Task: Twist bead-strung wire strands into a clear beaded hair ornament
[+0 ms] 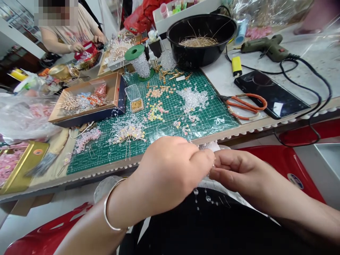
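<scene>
My left hand (170, 173) and my right hand (235, 170) meet fingertip to fingertip over my lap, just below the table's front edge. Both are closed in a pinch on a thin strand of clear beads (202, 196) that hangs down over dark cloth. A silver bangle (108, 212) circles my left wrist. On the green cutting mat (170, 117) above my hands lie heaps of clear beads (192, 99), pink and yellow beads (156, 106) and wired bead sprigs (127, 131).
Orange-handled scissors (244, 104), a black phone (271, 94), a glue gun (265, 46) with cable and a black bowl (202, 35) sit at right. A shallow box (85, 99), a small bead case (134, 97) and a green spool (136, 58) stand at left. Another person (71, 32) works at the far left.
</scene>
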Available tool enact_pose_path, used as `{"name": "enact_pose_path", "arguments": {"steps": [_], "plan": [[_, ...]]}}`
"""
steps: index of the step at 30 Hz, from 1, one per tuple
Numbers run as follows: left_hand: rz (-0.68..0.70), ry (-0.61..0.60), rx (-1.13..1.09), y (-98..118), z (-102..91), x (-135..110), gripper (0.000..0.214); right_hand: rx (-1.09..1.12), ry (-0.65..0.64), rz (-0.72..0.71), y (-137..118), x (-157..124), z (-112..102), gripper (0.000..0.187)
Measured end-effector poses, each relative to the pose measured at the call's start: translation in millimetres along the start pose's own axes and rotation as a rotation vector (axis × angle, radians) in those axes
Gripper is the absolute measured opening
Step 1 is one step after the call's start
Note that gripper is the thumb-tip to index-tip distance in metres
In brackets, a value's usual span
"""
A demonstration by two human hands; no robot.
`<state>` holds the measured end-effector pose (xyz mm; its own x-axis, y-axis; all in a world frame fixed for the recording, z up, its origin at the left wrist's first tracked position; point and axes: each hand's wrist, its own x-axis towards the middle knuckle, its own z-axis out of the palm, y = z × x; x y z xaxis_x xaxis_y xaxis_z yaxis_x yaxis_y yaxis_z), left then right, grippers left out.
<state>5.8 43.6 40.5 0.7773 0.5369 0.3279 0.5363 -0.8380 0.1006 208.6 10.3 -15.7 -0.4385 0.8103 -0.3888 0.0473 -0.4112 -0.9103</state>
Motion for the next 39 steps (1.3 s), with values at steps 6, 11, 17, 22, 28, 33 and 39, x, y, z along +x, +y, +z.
{"name": "enact_pose_path", "arguments": {"steps": [6, 11, 17, 22, 28, 33, 39], "plan": [[-0.012, 0.106, 0.178, 14.3, 7.1, 2.0, 0.019, 0.043, 0.142, -0.040, 5.7, 8.9, -0.5, 0.027], [-0.307, 0.076, -0.225, 25.7, 16.6, -3.0, 0.020, 0.191, 0.186, -0.054, 11.0, 11.7, 1.3, 0.029], [-0.301, 0.181, -0.283, 34.9, 25.7, -17.0, 0.013, 0.419, 0.164, -0.041, 7.5, 5.5, 1.3, 0.031], [-0.250, 0.269, -0.228, 36.3, 30.7, -20.8, 0.009, 0.504, 0.180, -0.054, 5.6, 5.1, 5.0, 0.029], [-0.238, 0.226, -0.046, 44.8, 29.8, -16.3, 0.010, 0.551, 0.228, -0.097, 0.2, 10.7, 12.7, 0.024], [-0.127, 0.213, 0.159, 38.8, 41.3, -23.3, 0.014, 0.606, 0.193, -0.085, -3.1, 8.2, 11.3, 0.028], [-0.465, 0.165, -0.345, 25.0, 52.6, -29.4, 0.026, 0.635, 0.157, -0.063, 1.4, 4.7, 9.5, 0.030]]}}
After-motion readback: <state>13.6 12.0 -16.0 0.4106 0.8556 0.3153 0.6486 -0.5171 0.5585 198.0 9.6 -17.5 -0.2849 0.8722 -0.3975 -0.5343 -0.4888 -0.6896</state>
